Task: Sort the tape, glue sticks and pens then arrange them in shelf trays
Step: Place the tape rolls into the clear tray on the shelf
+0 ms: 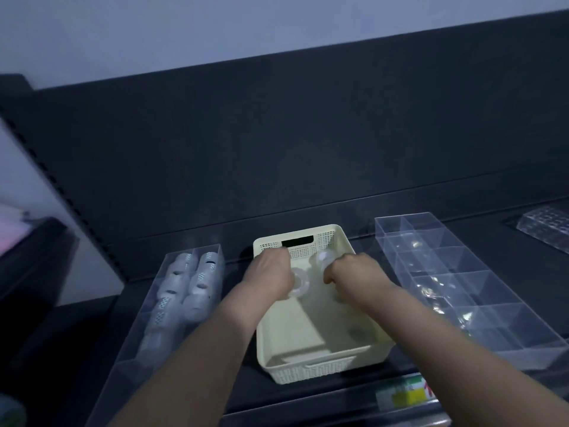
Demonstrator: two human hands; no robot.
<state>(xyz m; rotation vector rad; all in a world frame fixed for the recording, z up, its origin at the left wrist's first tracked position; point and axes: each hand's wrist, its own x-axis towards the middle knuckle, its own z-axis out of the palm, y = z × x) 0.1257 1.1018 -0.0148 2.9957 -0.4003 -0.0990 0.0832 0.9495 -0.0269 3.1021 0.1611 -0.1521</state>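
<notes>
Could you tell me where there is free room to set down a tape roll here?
Free: the right tray's rear compartments and the left tray's near end. Crowded: the basket's far end, with left hand, right hand and clear tape.

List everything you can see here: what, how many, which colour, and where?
Basket: one, cream, shelf centre.
Clear tape rolls: at least two, transparent, in the basket's far end.
Left tray: one, clear, left of basket.
White rolls: several, in the left tray.
Divided tray: one, clear, right of basket; contents blurred.
Shelf: one, dark, under everything.
Shelf label: one, yellow-green, front edge.
Left hand, right hand: bare, curled at the tape rolls in the basket; grip unclear.
</notes>
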